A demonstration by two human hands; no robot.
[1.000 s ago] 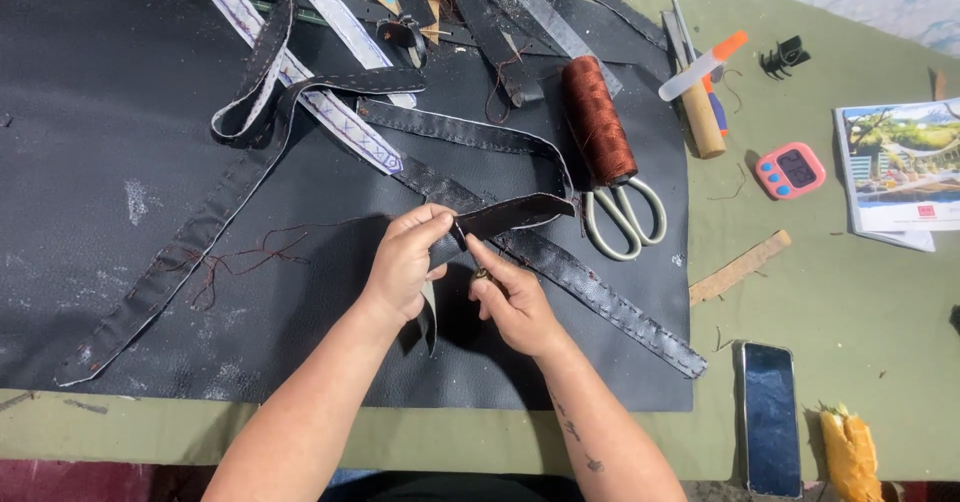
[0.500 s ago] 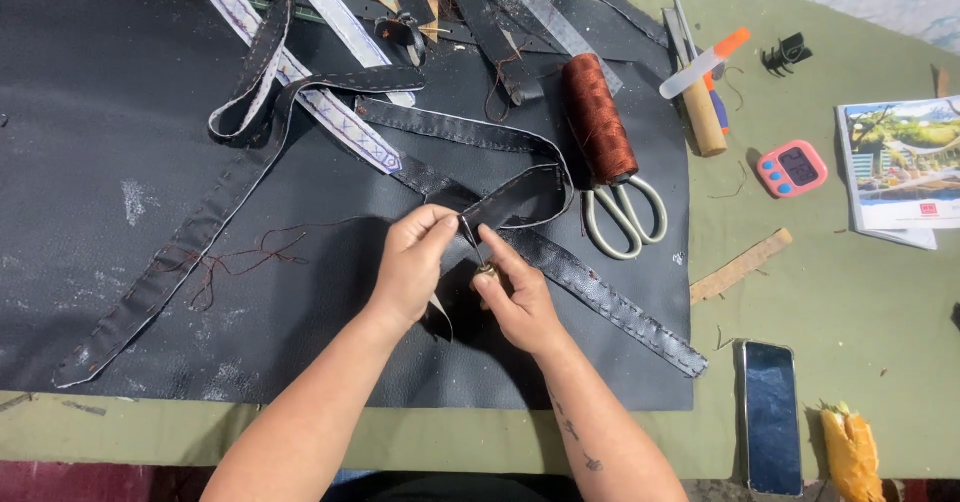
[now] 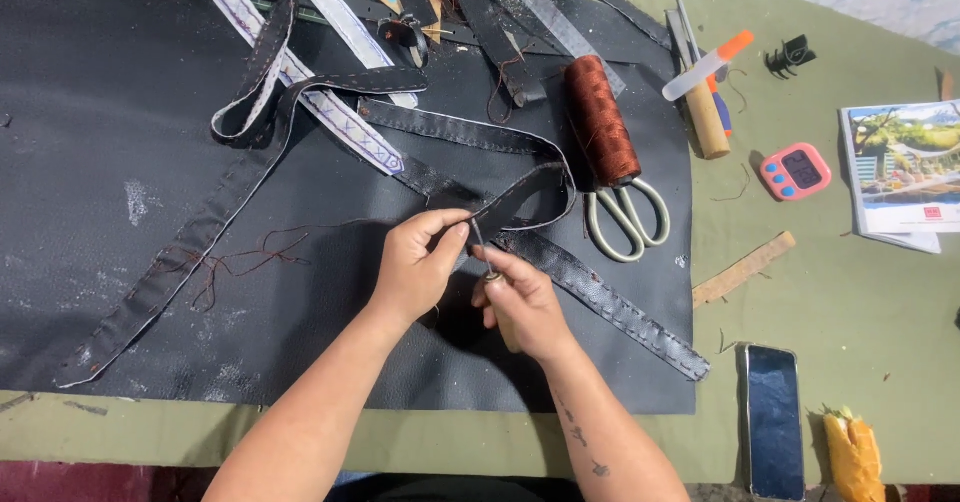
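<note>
Black leather sheet (image 3: 120,292) on our green table (image 3: 860,352) — strap work.
Our left hand (image 3: 415,262) pinches the black leather strap (image 3: 520,200) mid-sheet; our right hand (image 3: 522,300) grips a wooden-handled awl (image 3: 495,297) — fingers closed tight.

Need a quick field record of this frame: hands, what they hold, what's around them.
left hand: pinches the black leather strap
right hand: holds a wooden-handled awl, tip at the strap
surface: black leather sheet on a green table
near right: scissors, brown thread spool, pink timer, phone
loose: brown thread left of the hands
</note>
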